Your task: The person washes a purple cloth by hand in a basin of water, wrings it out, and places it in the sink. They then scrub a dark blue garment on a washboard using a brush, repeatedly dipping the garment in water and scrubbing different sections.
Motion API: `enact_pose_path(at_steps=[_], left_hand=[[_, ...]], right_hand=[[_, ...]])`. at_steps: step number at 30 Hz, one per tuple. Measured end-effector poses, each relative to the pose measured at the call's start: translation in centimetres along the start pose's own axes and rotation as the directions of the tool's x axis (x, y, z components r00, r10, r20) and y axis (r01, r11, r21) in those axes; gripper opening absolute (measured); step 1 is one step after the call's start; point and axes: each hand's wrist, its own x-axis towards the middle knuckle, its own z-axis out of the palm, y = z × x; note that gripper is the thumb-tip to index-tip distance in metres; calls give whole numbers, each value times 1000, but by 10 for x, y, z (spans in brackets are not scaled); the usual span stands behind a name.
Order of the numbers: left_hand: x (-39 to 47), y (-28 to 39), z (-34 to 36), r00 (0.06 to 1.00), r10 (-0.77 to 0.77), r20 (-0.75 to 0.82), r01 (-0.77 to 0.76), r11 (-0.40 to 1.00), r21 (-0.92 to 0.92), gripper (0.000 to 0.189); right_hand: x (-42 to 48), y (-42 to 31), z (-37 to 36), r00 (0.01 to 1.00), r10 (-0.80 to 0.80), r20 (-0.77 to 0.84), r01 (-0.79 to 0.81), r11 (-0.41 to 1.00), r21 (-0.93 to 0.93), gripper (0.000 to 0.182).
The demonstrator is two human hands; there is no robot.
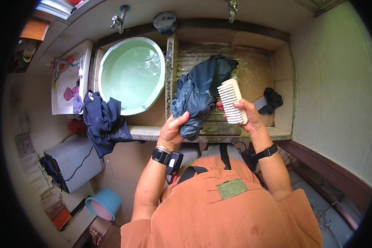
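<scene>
My left hand [173, 130] grips the lower end of a wet dark blue garment [201, 83], which lies bunched over the ridged washboard part of a stone and tile sink [254, 71]. In my right hand [246, 116] is a scrubbing brush [232, 101] with a pale back, its rows of white bristles turned up and to the left. The brush is beside the garment's right side. Another dark, balled cloth item [272, 99] with a grey ribbed part lies at the sink's right side.
Left of the divider [170, 77] stands a pale green basin [133, 74] of water. A navy garment [104, 124] hangs over the sink's front left edge. Two taps [117, 23] and a round dark container [165, 22] are at the back. A white washbasin [60, 99] holds small cloths.
</scene>
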Motion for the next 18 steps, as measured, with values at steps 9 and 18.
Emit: enact_pose_path(at_steps=[9,18], left_hand=[[-5,3,1,1000,2,-28,0,998,66,52],[-13,81,-13,921,376,-102,-327,889,319,48]], right_hand=[[7,-12,31,987,-133,91,134,991,-1,66],[-29,-137,70,781,-590,204,609,792,-45,64]])
